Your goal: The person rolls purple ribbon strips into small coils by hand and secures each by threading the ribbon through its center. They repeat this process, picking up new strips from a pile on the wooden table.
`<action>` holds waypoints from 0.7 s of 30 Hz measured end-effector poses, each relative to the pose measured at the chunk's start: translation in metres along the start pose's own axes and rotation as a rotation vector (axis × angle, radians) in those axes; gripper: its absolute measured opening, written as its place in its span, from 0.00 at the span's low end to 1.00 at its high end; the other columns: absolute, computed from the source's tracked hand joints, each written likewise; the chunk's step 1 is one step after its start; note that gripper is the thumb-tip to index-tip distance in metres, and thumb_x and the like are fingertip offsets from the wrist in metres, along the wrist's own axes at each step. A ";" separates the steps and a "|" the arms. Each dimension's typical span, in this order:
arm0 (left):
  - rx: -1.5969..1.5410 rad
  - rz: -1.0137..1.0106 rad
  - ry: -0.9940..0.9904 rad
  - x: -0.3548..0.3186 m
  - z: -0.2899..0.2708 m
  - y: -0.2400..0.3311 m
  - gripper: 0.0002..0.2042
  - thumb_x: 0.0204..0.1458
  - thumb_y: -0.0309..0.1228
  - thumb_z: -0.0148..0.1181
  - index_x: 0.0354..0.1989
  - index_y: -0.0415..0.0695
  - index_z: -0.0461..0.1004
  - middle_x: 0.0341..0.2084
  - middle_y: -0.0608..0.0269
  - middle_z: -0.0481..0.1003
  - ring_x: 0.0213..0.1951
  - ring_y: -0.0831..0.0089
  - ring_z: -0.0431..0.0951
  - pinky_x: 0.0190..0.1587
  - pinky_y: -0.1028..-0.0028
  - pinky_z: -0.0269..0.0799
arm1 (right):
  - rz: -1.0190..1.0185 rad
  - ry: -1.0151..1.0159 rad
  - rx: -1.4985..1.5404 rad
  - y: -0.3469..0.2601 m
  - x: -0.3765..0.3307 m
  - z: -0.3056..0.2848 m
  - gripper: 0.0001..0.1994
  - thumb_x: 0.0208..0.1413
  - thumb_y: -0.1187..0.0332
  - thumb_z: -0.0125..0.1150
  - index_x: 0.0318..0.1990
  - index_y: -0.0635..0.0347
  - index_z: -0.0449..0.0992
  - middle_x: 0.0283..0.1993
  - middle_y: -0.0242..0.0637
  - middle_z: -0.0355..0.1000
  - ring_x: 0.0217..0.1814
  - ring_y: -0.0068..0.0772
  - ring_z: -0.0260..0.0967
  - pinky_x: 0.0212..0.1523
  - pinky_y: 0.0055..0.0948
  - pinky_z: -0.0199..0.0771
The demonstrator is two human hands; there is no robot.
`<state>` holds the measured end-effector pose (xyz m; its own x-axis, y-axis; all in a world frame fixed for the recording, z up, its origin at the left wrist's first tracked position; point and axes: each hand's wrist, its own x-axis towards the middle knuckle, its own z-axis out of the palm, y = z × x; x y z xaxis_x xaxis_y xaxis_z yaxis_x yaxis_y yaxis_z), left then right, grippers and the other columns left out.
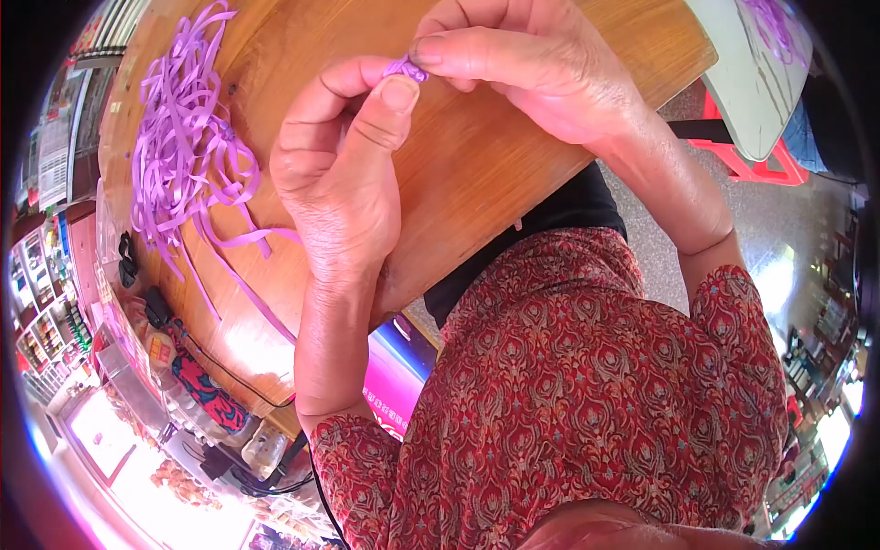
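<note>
Between my two hands, over the wooden table (467, 202), is a small knotted piece of purple ribbon (404, 69). My left hand (344, 160) pinches it between thumb and forefinger from below. At its right end, the thumb and forefinger of my right hand (541, 69) are closed on it too. Most of the knot is covered by my fingertips. Left of my left hand lies a loose heap of purple ribbon (188, 151) on the table, with several strands trailing toward my left forearm.
A white table (747, 69) with more purple ribbon (775, 27) stands at the far right, a red stool (756, 163) beneath it. Along the table's left edge are a red and dark patterned pouch (209, 390), a black cord and clear containers (264, 449).
</note>
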<state>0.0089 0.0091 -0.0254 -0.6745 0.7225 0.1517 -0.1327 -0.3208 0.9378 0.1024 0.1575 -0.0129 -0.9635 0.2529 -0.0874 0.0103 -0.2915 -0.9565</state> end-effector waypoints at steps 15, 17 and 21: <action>-0.333 -0.072 -0.032 -0.002 -0.010 -0.009 0.06 0.52 0.24 0.56 0.38 0.37 0.73 0.26 0.66 0.72 0.24 0.81 0.63 0.27 0.79 0.58 | -0.519 0.177 -0.315 -0.002 -0.007 0.023 0.04 0.53 0.76 0.56 0.36 0.64 0.72 0.33 0.35 0.71 0.35 0.25 0.69 0.36 0.21 0.69; -0.317 -0.071 -0.023 -0.001 -0.007 -0.009 0.06 0.52 0.23 0.56 0.38 0.38 0.73 0.27 0.66 0.73 0.24 0.82 0.63 0.26 0.79 0.58 | -0.919 0.173 -0.535 0.012 0.012 0.008 0.05 0.51 0.77 0.57 0.36 0.64 0.72 0.32 0.36 0.70 0.34 0.29 0.69 0.35 0.23 0.69; -0.320 -0.106 0.013 -0.001 -0.005 -0.009 0.07 0.52 0.23 0.57 0.38 0.38 0.73 0.27 0.66 0.73 0.24 0.82 0.63 0.26 0.80 0.58 | -1.552 0.131 -0.976 0.017 0.033 -0.013 0.08 0.46 0.79 0.60 0.36 0.62 0.73 0.31 0.38 0.70 0.32 0.39 0.68 0.31 0.29 0.66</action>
<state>0.0065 0.0081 -0.0353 -0.6539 0.7548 0.0522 -0.4224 -0.4215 0.8025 0.0746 0.1727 -0.0357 -0.2311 -0.1843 0.9553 -0.5841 0.8115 0.0152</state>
